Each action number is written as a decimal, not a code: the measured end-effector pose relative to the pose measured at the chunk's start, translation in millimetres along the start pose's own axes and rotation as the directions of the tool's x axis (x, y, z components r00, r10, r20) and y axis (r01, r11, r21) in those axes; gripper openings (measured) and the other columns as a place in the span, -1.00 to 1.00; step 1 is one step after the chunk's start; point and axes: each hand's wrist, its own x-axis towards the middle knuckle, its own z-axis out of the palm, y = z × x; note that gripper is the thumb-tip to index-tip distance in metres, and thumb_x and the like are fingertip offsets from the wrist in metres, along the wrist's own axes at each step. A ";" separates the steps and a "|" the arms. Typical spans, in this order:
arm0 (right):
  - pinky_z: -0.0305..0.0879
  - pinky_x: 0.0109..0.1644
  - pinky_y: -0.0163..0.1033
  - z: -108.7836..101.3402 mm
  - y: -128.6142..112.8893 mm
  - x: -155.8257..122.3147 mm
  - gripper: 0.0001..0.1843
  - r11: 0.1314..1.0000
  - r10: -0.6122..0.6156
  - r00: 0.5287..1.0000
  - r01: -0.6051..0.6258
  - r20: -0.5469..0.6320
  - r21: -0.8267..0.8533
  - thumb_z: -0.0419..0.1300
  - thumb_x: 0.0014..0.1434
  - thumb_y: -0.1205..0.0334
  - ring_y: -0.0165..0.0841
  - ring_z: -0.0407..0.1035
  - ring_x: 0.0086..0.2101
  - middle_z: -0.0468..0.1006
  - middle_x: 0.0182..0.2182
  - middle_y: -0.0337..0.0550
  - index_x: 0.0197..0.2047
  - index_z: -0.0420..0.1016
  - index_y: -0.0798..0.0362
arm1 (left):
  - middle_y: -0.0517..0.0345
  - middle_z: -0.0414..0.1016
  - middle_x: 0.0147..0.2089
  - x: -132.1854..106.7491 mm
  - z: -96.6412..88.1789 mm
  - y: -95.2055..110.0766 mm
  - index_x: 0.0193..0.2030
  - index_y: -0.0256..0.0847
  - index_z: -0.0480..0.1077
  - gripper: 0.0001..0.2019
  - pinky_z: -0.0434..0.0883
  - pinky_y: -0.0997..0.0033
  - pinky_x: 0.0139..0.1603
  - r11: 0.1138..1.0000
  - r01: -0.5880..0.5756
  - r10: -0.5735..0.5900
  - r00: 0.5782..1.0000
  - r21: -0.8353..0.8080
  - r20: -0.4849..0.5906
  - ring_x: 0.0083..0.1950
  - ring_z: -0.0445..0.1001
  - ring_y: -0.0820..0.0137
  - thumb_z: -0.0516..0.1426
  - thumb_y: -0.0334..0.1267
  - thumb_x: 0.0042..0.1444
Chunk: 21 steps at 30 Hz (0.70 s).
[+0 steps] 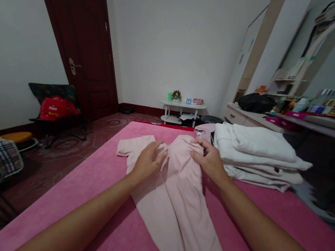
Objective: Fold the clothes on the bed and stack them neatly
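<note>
A pale pink short-sleeved shirt (pixel 162 207) lies lengthwise on a pink-covered bed (pixel 105 214), one sleeve spread to the far left. Its right side is turned over onto the middle, leaving a long crease down the front. My left hand (pixel 149 160) rests on the upper part of the cloth, thumb and fingers stretched out and apart. At the upper right edge, my right hand (pixel 208 157) pinches the shirt between thumb and fingers. Just right of that hand stands a stack of folded white clothes (pixel 259 151), with a bit of pinkish cloth (pixel 205 131) behind it.
Beyond the bed, a small white table (pixel 183 106) holds a plant and little boxes. A dresser (pixel 239 112) with a black bag (pixel 256 103) and bottles stands at right. At left are a folding chair (pixel 50 91) with a red bag (pixel 57 107), an orange stool (pixel 18 137) and a door (pixel 87 41).
</note>
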 end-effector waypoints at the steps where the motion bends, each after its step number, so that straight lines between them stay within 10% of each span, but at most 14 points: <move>1: 0.30 -0.20 -0.25 -7.0 -9.3 3.0 -0.67 0.998 -0.058 0.998 0.058 -0.027 -0.023 0.20 -0.09 0.30 -0.31 0.41 -0.29 0.54 -0.27 -0.17 -0.18 0.47 0.09 | -0.01 0.38 0.17 4.4 -4.8 -6.3 0.16 -0.17 0.33 -0.57 0.26 0.16 0.19 1.000 0.027 -0.027 0.998 0.012 -0.056 0.17 0.34 0.20 0.10 -0.16 0.15; 6: 0.28 -0.11 -0.23 -37.5 -41.7 11.0 -0.76 0.938 -0.324 0.912 0.276 -0.251 -0.208 0.18 -0.06 0.41 -0.31 0.41 -0.22 0.54 -0.27 -0.19 -0.26 0.51 0.06 | -0.01 0.50 -0.04 11.7 -16.7 -25.9 -0.07 -0.23 0.47 -0.70 0.43 0.23 -0.09 0.978 0.177 -0.185 0.980 -0.108 -0.071 -0.12 0.47 0.27 0.09 -0.17 0.12; 10: 0.28 -0.02 -0.17 -30.4 -56.2 3.7 -0.80 0.926 -0.367 0.863 0.304 -0.346 -0.222 0.18 0.00 0.41 -0.29 0.41 -0.16 0.53 -0.23 -0.16 -0.25 0.49 0.05 | -0.08 0.49 -0.04 9.5 -21.7 10.6 0.05 -0.24 0.40 -0.53 0.45 0.28 -0.19 0.870 0.276 -0.246 0.961 -0.409 0.127 -0.15 0.50 0.26 0.13 0.03 0.10; 15: 0.26 0.09 -0.16 12.7 -71.2 -26.3 -0.62 0.937 -0.337 0.924 0.347 0.180 -0.028 0.12 0.03 0.49 -0.31 0.38 -0.05 0.52 -0.10 -0.15 -0.09 0.48 -0.01 | -0.09 0.46 0.03 2.6 -35.0 71.5 0.19 -0.10 0.25 -0.37 0.47 0.29 -0.28 0.544 0.539 -0.176 0.822 -0.642 0.542 -0.12 0.52 0.20 0.10 0.20 0.07; 18: 0.23 0.16 -0.13 27.1 -77.6 -37.0 -0.41 0.974 -0.227 0.858 0.198 0.460 0.112 0.10 0.01 0.52 -0.32 0.33 0.07 0.46 0.06 -0.14 0.12 0.37 -0.04 | -0.02 0.52 -0.12 -5.0 -34.4 75.7 0.05 -0.20 0.36 -0.46 0.43 0.41 -0.31 0.556 0.543 -0.150 0.811 -0.629 0.566 -0.17 0.52 0.24 0.26 0.03 -0.03; 21: 0.35 0.04 -0.16 22.1 -79.4 -32.6 -0.44 0.964 -0.076 0.866 -0.063 0.493 0.259 0.15 0.02 0.43 -0.31 0.37 0.04 0.44 0.09 -0.10 0.13 0.33 -0.05 | 0.07 0.54 -0.24 -7.8 -24.7 57.2 -0.04 -0.23 0.40 -0.55 0.36 0.49 -0.42 0.513 0.586 -0.295 0.807 -0.627 0.512 -0.35 0.51 0.36 0.31 -0.19 -0.11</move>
